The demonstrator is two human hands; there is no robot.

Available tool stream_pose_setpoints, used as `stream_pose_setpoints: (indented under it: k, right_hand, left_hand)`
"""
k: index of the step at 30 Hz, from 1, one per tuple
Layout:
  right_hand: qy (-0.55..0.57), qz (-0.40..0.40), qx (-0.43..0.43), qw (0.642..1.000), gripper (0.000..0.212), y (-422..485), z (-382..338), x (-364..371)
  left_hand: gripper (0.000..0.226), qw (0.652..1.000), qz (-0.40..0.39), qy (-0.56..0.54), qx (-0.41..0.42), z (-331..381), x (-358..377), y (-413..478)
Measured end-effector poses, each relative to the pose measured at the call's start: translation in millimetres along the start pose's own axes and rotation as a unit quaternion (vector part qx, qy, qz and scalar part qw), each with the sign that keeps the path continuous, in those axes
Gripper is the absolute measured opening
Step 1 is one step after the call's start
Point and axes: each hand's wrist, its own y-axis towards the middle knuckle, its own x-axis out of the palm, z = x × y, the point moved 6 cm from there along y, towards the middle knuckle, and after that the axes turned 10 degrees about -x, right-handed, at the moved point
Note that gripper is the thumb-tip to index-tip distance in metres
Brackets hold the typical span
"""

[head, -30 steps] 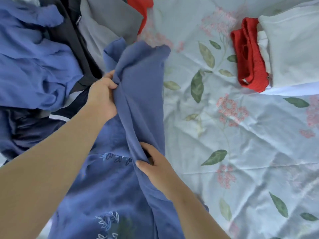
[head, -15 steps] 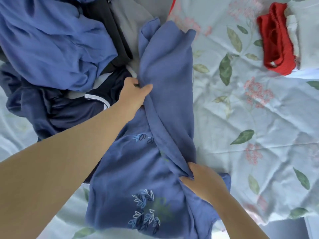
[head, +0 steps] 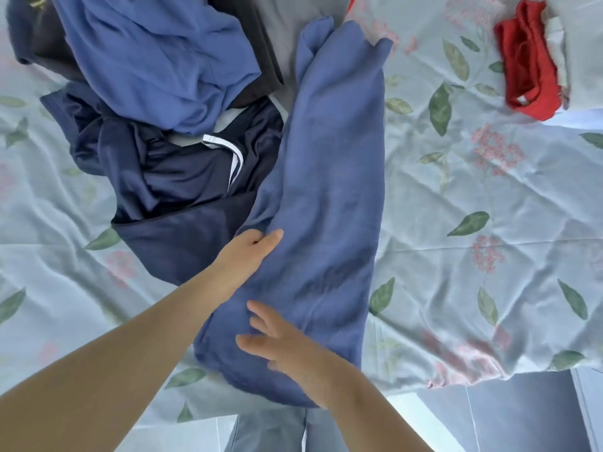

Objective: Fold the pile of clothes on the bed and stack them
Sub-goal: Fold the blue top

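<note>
Head view: a dusty-blue top [head: 329,190] lies on the bed [head: 473,230], folded lengthwise into a long strip. It runs from near the far side down to the near edge, where its lower end reaches the edge of the mattress. Its upper left side lies against the pile [head: 169,125].

The left hand [head: 253,251] is at the strip's left edge about halfway along. Its thumb lies on top of the cloth and its fingers are tucked into the fold, pinching that edge. The right hand [head: 282,349] is over the lower part of the top with fingers spread and straight, gripping nothing. It is blurred, so whether it touches the cloth cannot be told.

The unfolded pile lies to the left: a lighter blue garment [head: 153,57] on top, a navy one with white trim [head: 182,184] beneath it, and grey cloth [head: 277,31] behind.

Well apart, at the far right, a folded red garment [head: 528,63] lies beside folded white cloth [head: 584,47]. Floor [head: 522,415] shows below the bed's near edge.
</note>
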Motion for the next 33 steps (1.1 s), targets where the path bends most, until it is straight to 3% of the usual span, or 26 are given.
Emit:
stream_pose_setpoints:
  k: [3, 6, 9, 13, 17, 19, 23, 26, 28, 31, 33]
  right_hand:
    - [-0.051, 0.206, -0.067, 0.975, 0.02, -13.7, 22.7, -40.7]
    - [-0.164, 0.383, -0.059, 0.907, 0.018, -46.6, 46.3, -86.3]
    - [-0.184, 0.441, -0.048, 0.877, 0.026, -63.6, 66.9, -110.5]
    - [-0.112, 0.431, -0.066, 0.893, 0.046, -53.4, 76.8, -110.3]
    - [-0.109, 0.363, -0.058, 0.923, 0.011, -37.3, 71.0, -100.8]
    - [-0.086, 0.361, -0.047, 0.928, 0.015, -41.3, 74.3, -98.5]
    - [0.04, 0.392, -0.05, 0.918, 0.011, -66.7, 85.4, -92.4]
    - [0.008, 0.401, -0.063, 0.914, 0.02, -87.6, 91.8, -91.6]
    - [-0.016, 0.358, -0.065, 0.931, 0.01, -96.2, 94.1, -87.8]
    - [-0.009, 0.297, -0.032, 0.954, 0.01, -109.5, 107.5, -87.4]
    - [0.0, 0.307, -0.016, 0.952, 0.013, -120.2, 116.8, -96.3]
  left_hand:
    - [0.029, 0.994, 0.033, 0.107, 0.019, -22.9, 10.8, -11.8]
    - [0.022, 0.978, 0.13, 0.156, 0.049, -29.9, 5.3, -20.7]
    - [0.028, 0.963, 0.236, 0.105, 0.075, -38.7, -16.7, -27.9]
    - [0.033, 0.954, 0.265, 0.109, 0.085, -64.5, -27.4, -21.6]
    - [0.029, 0.97, 0.212, 0.099, 0.068, -73.6, -25.6, -13.8]
    - [0.032, 0.981, 0.162, 0.08, 0.063, -71.7, -20.9, -18.0]
    - [0.028, 0.972, 0.201, 0.048, 0.116, -62.8, -24.5, -40.8]
    - [0.02, 0.984, 0.107, -0.099, 0.101, -69.3, -13.5, -48.9]
    - [0.009, 0.988, 0.019, -0.137, 0.065, -74.1, -0.1, -54.2]
    - [0.033, 0.982, -0.127, -0.135, 0.031, -80.2, 20.5, -66.3]
    - [0.033, 0.972, -0.184, -0.146, 0.003, -89.2, 26.5, -72.7]
